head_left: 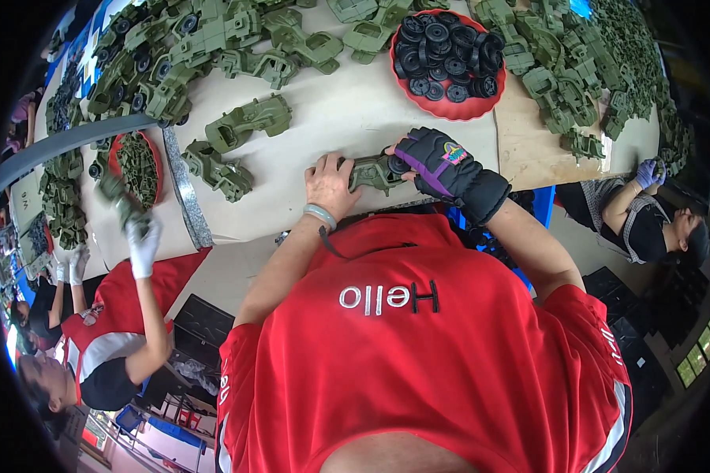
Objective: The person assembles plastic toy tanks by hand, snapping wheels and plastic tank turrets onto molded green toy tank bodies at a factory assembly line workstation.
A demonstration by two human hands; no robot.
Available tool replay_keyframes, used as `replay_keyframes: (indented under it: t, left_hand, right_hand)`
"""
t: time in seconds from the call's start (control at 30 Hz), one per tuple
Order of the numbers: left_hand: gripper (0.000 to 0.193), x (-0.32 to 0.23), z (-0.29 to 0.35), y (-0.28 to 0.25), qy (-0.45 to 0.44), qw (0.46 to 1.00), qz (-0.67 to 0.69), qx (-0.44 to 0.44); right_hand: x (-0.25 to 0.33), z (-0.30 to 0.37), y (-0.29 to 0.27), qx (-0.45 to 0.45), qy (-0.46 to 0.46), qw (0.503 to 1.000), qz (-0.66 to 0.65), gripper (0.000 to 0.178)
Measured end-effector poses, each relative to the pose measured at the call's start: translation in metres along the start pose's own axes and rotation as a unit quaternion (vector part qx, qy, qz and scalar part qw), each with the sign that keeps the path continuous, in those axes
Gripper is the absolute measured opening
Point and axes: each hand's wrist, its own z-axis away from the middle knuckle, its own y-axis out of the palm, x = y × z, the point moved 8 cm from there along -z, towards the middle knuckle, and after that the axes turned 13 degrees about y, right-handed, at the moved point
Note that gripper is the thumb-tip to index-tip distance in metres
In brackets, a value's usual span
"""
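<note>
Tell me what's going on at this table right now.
Someone in a red shirt has both hands on a green toy vehicle body. The bare left hand steadies one end; the right hand, in a black and purple glove, has a black wheel at the other. Beyond is a red dish of loose wheels. At left, a co-worker's white-gloved hand holds another green piece.

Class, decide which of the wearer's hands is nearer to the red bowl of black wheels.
Right. The gloved right hand is just below the red bowl in the picture; the bare left hand is farther off, to its lower left.
</note>
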Motion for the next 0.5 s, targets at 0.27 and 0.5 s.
replay_keyframes:
  t: [0.27, 0.5]
  left_hand:
    - [0.06, -0.0001, 0.0004, 0.0013, -0.009, 1.0, 0.019, -0.003]
    - [0.059, 0.002, 0.0019, 0.0018, -0.009, 0.999, 0.029, -0.017]
  right_hand:
    - [0.0043, -0.0061, -0.0014, 0.002, 0.003, 0.999, 0.034, 0.054]
    - [0.005, -0.006, -0.0014, -0.007, 0.052, 0.999, 0.005, 0.048]
